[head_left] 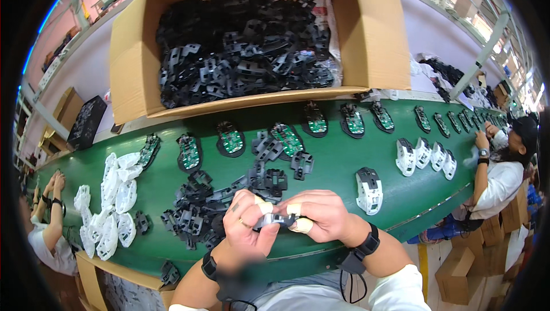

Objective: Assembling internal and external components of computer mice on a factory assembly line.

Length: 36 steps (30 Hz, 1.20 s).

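Near the front edge of the green table, my left hand (245,225) and my right hand (322,216) meet over a small black and grey plastic part (274,219). Both pinch it between thumb and fingers, some of which wear pale finger covers. Just beyond and left of my hands lies a loose heap of black plastic parts (193,211). Behind the heap, a mouse base with a green circuit board (287,139) is partly covered by several of these parts. An assembled white and black mouse (369,191) rests to the right of my right hand.
A large cardboard box (240,102) full of black parts stands at the back. Mouse bases with boards (231,139) line the table's far side. White mouse shells (117,188) are piled left; several white mice (405,156) stand right. Co-workers (498,179) sit at both sides.
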{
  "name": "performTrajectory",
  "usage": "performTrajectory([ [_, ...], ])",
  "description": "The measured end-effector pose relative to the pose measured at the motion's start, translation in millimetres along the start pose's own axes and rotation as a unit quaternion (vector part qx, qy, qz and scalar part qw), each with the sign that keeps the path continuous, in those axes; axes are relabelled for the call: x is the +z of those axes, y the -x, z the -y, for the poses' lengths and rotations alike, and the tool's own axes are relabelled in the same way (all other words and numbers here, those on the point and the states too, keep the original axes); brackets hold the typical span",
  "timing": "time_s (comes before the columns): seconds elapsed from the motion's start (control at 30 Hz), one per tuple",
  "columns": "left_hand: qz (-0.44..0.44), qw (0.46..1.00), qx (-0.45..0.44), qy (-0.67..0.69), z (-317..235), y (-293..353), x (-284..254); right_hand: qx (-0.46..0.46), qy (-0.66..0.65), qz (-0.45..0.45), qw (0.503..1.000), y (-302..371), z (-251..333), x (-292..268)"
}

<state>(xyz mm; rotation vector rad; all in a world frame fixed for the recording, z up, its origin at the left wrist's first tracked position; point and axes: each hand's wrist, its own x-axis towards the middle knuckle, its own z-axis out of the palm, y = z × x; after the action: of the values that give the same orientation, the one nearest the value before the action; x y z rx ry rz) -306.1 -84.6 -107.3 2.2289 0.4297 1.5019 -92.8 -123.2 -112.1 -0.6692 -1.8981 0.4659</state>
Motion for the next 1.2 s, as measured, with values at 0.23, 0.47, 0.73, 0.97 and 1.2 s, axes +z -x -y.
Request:
performTrajectory([
  [0.23,0.057,0.990,-0.127,-0.004,-10.9,-8.1,-6.6,0.062,0.022,-0.060,0.996,-2.0,5.4,2.9],
  [0.47,-0.010,0.995,-0.049,-0.088,-0.4,-26.0,-25.4,0.352,0.426,-0.031,0.833,9.1,-11.1,-77.0],
  [0.73,0.133,0.957,0.128,-0.222,-30.9,-79.3,-87.0,-0.062,0.173,0.017,0.983,-16.9,15.6,-7.6],
  [0.97,0.382,0.891,0.012,-0.243,-64.8,33.6,-189.7,-0.042,0.071,0.230,0.970,-3.0,38.2,44.8],
  [1.2,0.307,0.889,-0.134,-0.312,-27.7,88.5,-207.0,0.013,0.093,0.242,0.966,-1.7,13.1,95.1],
])
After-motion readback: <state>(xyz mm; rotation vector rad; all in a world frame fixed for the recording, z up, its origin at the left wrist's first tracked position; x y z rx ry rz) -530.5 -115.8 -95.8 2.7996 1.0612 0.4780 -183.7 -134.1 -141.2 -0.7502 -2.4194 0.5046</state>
